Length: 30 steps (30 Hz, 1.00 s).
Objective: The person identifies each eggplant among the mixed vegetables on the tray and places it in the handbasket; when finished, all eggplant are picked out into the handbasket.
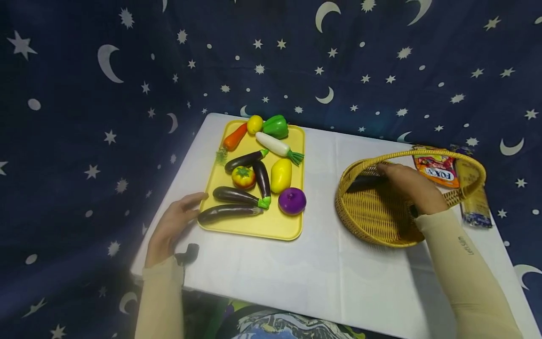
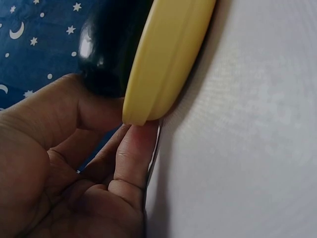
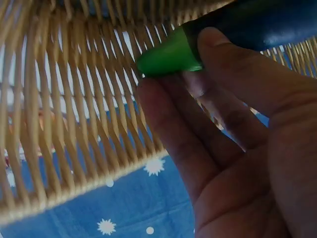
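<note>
Inside a wicker basket (image 1: 368, 216), my right hand (image 1: 412, 186) holds a dark eggplant (image 3: 267, 25) near its green stem end, the thumb across it and fingers beneath. My left hand (image 1: 175, 223) is at the near left corner of a yellow tray (image 1: 250, 230). In the left wrist view its thumb and a finger (image 2: 134, 153) pinch the tray's rim, close by an eggplant (image 2: 111, 44). On the tray lie several more eggplants (image 1: 237, 195), a tomato-like fruit (image 1: 243, 177), a yellow mango (image 1: 281, 175) and a purple round vegetable (image 1: 292, 201).
Farther back on the tray are a carrot (image 1: 235, 137), a lemon (image 1: 255, 125), a green bell pepper (image 1: 275, 126) and a white radish (image 1: 274, 144). Behind the basket's arched handle (image 1: 427, 152) lie a FOX'S packet (image 1: 436, 168) and a long yellowish pack (image 1: 475, 207).
</note>
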Available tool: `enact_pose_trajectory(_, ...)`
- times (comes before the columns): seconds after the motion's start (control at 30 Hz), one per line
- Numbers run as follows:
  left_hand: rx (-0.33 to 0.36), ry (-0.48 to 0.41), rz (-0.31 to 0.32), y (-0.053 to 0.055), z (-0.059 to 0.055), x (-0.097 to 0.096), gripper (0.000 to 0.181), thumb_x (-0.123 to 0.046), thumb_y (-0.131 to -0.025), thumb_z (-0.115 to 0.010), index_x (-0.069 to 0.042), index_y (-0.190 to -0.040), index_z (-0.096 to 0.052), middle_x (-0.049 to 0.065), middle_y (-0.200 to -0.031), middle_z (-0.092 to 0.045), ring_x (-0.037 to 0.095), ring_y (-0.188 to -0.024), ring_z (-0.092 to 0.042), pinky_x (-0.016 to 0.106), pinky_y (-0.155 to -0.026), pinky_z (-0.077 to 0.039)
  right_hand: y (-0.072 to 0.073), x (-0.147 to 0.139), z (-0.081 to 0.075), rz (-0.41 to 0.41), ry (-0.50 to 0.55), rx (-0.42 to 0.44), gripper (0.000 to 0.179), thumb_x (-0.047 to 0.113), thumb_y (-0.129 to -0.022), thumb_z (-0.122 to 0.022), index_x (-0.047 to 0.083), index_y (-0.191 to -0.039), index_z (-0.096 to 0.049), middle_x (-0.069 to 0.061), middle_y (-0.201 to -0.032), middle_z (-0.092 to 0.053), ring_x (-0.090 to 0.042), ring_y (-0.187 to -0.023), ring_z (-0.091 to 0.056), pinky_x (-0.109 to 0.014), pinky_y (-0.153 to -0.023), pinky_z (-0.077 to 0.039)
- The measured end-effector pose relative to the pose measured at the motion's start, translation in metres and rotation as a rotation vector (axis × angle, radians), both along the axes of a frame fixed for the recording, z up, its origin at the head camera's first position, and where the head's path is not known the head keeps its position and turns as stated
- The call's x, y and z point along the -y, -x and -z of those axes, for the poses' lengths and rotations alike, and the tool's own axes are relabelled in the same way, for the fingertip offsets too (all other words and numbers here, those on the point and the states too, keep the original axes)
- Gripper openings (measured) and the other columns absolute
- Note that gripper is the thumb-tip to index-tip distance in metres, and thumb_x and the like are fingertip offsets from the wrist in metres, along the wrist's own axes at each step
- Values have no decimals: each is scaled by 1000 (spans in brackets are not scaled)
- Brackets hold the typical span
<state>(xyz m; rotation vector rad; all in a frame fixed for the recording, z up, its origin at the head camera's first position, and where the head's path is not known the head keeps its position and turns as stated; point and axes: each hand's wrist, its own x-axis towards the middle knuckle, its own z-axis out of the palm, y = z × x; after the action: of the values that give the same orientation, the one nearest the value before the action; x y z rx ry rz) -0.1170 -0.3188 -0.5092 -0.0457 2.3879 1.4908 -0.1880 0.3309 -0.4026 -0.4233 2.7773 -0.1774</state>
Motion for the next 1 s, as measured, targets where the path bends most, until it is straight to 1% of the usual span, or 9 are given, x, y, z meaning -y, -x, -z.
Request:
enact_pose_trajectory(0.1,4,16,-7,-1,-1,-2,58,-5,-95,-62,-14,-153,-58,14,-167,-48,39,-163,-31,62,-135,-21,-2,0,6,-111,-108,-46,42,-11,-105,-41,-5,-144,-55,-37,-135,-65,-56,-128,-63,-69,-109,-52)
enact_pose_trajectory(0.27,24,26,-19,-1,-3,-4,60,-5,-95,-61,-14,-154,-57,15,-169,-46,39,-163,-29,63,-135,-20,-2,0,12,-135,-168,-60,44,-10,-105,-41,-11,-148,-48,-41,-137,-62,-57,-130,-61,-68,-113,-50)
enact_pose_trajectory(0.33,27,29,-19,0,-3,-5,60,-5,-95,-61,-14,-154,-56,15,-169,-46,39,-164,-29,63,-135,-20,-2,1,12,-162,-260,-56,44,-8,-105,-42,-13,-148,-47,-40,-138,-62,-55,-134,-59,-66,-118,-46)
enact_pose_trajectory(0.4,26,31,-21,0,-4,-5,59,-5,-95,-61,-14,-153,-57,14,-168,-46,39,-163,-30,63,-135,-20,-2,2,12,-160,-280,-44,45,-8,-105,-42,-14,-149,-45,-41,-141,-60,-54,-137,-57,-66,-121,-43)
enact_pose_trajectory(0.5,14,20,-14,0,-4,-4,59,-4,-95,-61,-12,-153,-57,16,-168,-47,40,-163,-30,63,-135,-21,-2,2,15,-148,-271,-48,45,-8,-104,-43,-14,-149,-44,-41,-142,-59,-55,-138,-56,-66,-121,-43)
enact_pose_trajectory(0.57,13,8,-14,0,-4,-4,59,-3,-95,-62,-12,-153,-57,16,-168,-46,40,-163,-30,63,-135,-20,-3,2,17,-113,-189,-57,44,-9,-104,-43,-12,-149,-43,-42,-141,-58,-57,-135,-57,-67,-118,-45)
enact_pose_trajectory(0.67,16,-5,-13,-1,-4,-3,59,-3,-96,-61,-12,-154,-56,16,-168,-46,40,-163,-29,63,-135,-20,-5,2,21,-107,-161,-88,42,-9,-105,-42,-9,-146,-45,-42,-139,-59,-58,-133,-58,-68,-115,-47)
enact_pose_trajectory(0.8,45,4,-24,-1,-3,-3,59,-5,-96,-62,-15,-154,-57,13,-170,-45,39,-164,-27,63,-135,-18,-7,3,23,-97,-173,-91,43,-7,-107,-39,-8,-149,-42,-44,-145,-54,-59,-136,-54,-68,-118,-45)
enact_pose_trajectory(1.0,28,8,-19,0,-3,-4,61,-5,-94,-66,-15,-153,-58,13,-169,-46,38,-164,-30,62,-135,-21,-8,3,23,-81,-182,-112,40,-9,-105,-41,-7,-144,-43,-47,-136,-57,-63,-127,-59,-71,-109,-50)
